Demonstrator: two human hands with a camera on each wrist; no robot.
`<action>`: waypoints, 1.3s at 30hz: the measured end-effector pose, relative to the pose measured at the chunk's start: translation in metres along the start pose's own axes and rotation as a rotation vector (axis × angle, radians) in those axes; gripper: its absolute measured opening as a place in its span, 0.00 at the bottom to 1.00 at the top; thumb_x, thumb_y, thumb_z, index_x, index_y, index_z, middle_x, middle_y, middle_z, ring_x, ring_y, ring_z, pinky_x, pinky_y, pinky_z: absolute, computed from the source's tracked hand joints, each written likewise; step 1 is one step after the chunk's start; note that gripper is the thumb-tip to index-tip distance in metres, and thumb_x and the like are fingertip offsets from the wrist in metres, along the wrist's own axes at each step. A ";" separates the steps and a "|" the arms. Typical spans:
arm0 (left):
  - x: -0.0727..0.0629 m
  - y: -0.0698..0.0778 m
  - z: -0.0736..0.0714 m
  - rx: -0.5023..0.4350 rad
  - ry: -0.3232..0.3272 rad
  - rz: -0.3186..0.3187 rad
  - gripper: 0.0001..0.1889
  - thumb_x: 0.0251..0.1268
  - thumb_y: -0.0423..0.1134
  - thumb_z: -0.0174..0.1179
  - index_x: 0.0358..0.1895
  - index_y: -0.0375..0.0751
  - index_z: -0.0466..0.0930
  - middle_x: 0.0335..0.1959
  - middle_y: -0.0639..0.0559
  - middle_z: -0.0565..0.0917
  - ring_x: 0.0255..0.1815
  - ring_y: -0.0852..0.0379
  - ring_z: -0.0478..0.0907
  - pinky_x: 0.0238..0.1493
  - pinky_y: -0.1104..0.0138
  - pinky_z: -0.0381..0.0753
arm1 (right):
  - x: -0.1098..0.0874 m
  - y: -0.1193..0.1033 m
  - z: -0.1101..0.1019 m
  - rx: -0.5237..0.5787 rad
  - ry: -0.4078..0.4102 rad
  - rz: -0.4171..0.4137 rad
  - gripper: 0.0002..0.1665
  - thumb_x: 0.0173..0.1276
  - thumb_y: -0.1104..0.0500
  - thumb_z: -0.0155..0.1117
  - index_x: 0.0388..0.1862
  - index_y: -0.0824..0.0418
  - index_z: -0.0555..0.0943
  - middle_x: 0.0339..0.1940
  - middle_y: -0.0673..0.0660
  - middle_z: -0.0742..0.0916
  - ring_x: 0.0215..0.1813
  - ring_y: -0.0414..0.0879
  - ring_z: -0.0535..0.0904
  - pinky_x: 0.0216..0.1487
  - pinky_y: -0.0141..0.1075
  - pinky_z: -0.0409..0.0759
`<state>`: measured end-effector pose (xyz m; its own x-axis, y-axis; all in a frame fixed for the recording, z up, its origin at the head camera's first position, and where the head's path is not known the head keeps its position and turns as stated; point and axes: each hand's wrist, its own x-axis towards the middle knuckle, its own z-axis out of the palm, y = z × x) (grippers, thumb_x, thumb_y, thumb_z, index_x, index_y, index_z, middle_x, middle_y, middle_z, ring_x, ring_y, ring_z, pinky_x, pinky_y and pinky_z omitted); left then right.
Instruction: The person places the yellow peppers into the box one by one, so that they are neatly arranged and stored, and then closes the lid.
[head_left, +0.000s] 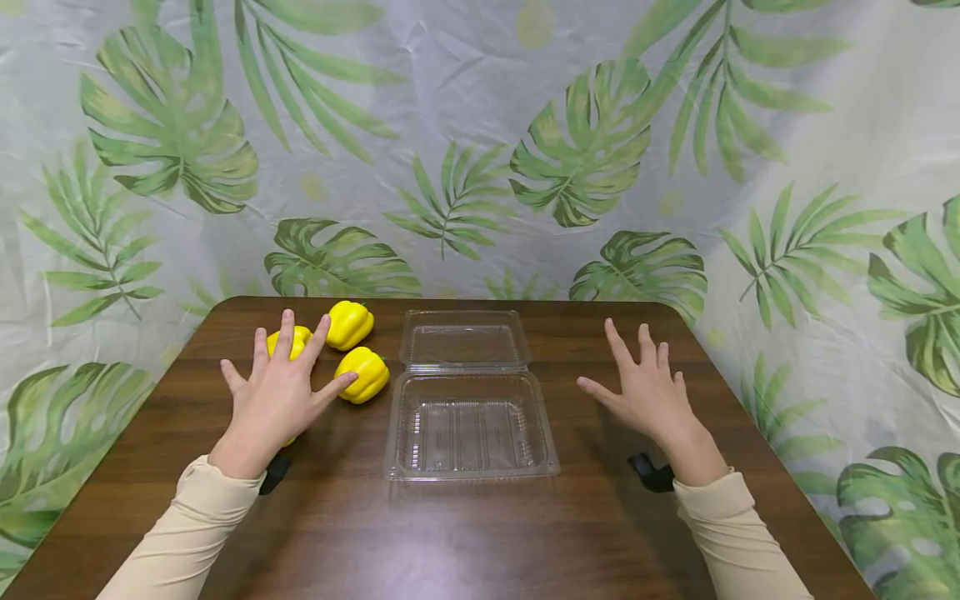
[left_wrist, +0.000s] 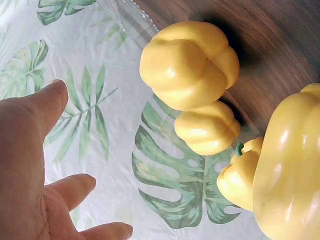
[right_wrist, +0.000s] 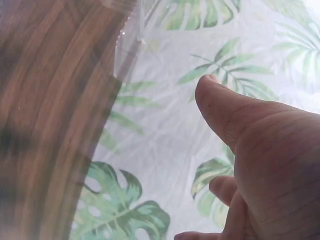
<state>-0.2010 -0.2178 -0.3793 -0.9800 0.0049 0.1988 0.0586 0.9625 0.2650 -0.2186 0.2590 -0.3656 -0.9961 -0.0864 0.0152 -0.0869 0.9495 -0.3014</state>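
Note:
My left hand (head_left: 276,400) is held above the left part of the table, fingers spread, holding nothing. Near and partly beneath it are several yellow bell peppers: one at the back (head_left: 350,325), one by my thumb (head_left: 363,375), and others mostly covered by the hand. In the left wrist view a large pepper (left_wrist: 292,170) fills the right edge, with a smaller one (left_wrist: 190,65) above. A clear plastic clamshell container (head_left: 472,472) lies with its lid folded back at the table's middle. To its right hovers my right hand (head_left: 652,398), fingers spread and touching nothing.
The brown wooden table (head_left: 450,542) ends at a back edge just beyond the container lid (head_left: 465,315). Behind and around it hangs a white curtain (head_left: 465,108) printed with green leaves. A black wrist strap piece (head_left: 651,473) shows below the right hand.

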 end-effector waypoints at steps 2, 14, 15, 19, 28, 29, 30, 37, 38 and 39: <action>0.000 0.000 0.000 0.010 -0.003 0.001 0.50 0.74 0.73 0.55 0.90 0.65 0.42 0.89 0.31 0.43 0.84 0.14 0.43 0.66 0.10 0.40 | 0.000 0.001 0.002 0.023 -0.014 -0.013 0.62 0.77 0.25 0.57 0.92 0.42 0.33 0.89 0.77 0.42 0.84 0.87 0.40 0.70 0.86 0.54; -0.003 -0.014 -0.003 0.004 0.007 0.014 0.47 0.75 0.70 0.57 0.89 0.61 0.48 0.88 0.28 0.50 0.82 0.18 0.53 0.66 0.16 0.55 | -0.001 0.012 0.026 0.330 -0.064 -0.124 0.59 0.82 0.33 0.57 0.91 0.48 0.31 0.91 0.70 0.49 0.87 0.77 0.48 0.77 0.77 0.58; -0.004 -0.015 -0.003 0.003 0.009 0.016 0.47 0.75 0.70 0.57 0.89 0.60 0.49 0.87 0.28 0.51 0.81 0.18 0.55 0.66 0.16 0.56 | -0.001 0.013 0.029 0.353 -0.065 -0.130 0.59 0.82 0.34 0.57 0.91 0.48 0.31 0.91 0.69 0.49 0.88 0.76 0.48 0.78 0.77 0.58; -0.006 -0.023 -0.005 -0.008 0.020 0.025 0.46 0.75 0.68 0.59 0.88 0.57 0.53 0.85 0.26 0.55 0.78 0.18 0.60 0.64 0.18 0.61 | -0.003 0.015 0.040 0.457 -0.101 -0.115 0.59 0.83 0.35 0.57 0.91 0.45 0.29 0.91 0.68 0.48 0.87 0.76 0.51 0.77 0.75 0.62; -0.012 -0.048 -0.010 -0.060 -0.024 0.034 0.48 0.73 0.70 0.61 0.87 0.49 0.57 0.82 0.22 0.60 0.71 0.14 0.66 0.54 0.20 0.71 | -0.010 0.017 0.064 0.739 -0.226 -0.085 0.56 0.85 0.43 0.58 0.91 0.42 0.28 0.89 0.76 0.50 0.84 0.78 0.57 0.73 0.68 0.73; -0.012 -0.051 -0.011 -0.067 -0.036 0.034 0.48 0.73 0.70 0.60 0.87 0.49 0.57 0.82 0.23 0.60 0.72 0.14 0.66 0.54 0.19 0.70 | -0.010 0.018 0.067 0.764 -0.238 -0.084 0.56 0.86 0.44 0.58 0.91 0.41 0.29 0.89 0.76 0.50 0.84 0.78 0.56 0.73 0.68 0.74; -0.013 -0.054 -0.011 -0.072 -0.046 0.037 0.49 0.73 0.70 0.61 0.87 0.49 0.57 0.81 0.23 0.61 0.72 0.15 0.66 0.54 0.19 0.70 | -0.011 0.018 0.069 0.788 -0.250 -0.084 0.55 0.86 0.44 0.57 0.91 0.40 0.29 0.89 0.76 0.50 0.85 0.78 0.56 0.73 0.67 0.75; -0.017 -0.070 -0.013 -0.124 -0.102 0.094 0.48 0.71 0.66 0.66 0.84 0.42 0.62 0.80 0.23 0.64 0.75 0.18 0.65 0.63 0.23 0.69 | -0.013 0.018 0.080 0.879 -0.284 -0.097 0.53 0.87 0.46 0.56 0.91 0.37 0.30 0.89 0.74 0.51 0.85 0.76 0.58 0.74 0.65 0.74; -0.017 -0.073 -0.013 -0.133 -0.105 0.102 0.48 0.71 0.65 0.67 0.84 0.41 0.63 0.79 0.22 0.65 0.75 0.18 0.65 0.65 0.23 0.69 | -0.013 0.018 0.081 0.887 -0.287 -0.100 0.53 0.87 0.47 0.56 0.91 0.37 0.30 0.89 0.74 0.51 0.85 0.76 0.59 0.74 0.64 0.74; -0.018 -0.075 -0.012 -0.138 -0.111 0.107 0.47 0.70 0.64 0.68 0.83 0.40 0.64 0.79 0.22 0.65 0.74 0.18 0.65 0.65 0.23 0.68 | -0.014 0.018 0.081 0.896 -0.291 -0.102 0.53 0.87 0.47 0.56 0.91 0.37 0.31 0.89 0.74 0.51 0.85 0.76 0.59 0.74 0.64 0.75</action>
<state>-0.1857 -0.2938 -0.3910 -0.9813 0.1422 0.1300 0.1816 0.9085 0.3764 -0.2056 0.2524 -0.4487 -0.9317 -0.3427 -0.1203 -0.0116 0.3592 -0.9332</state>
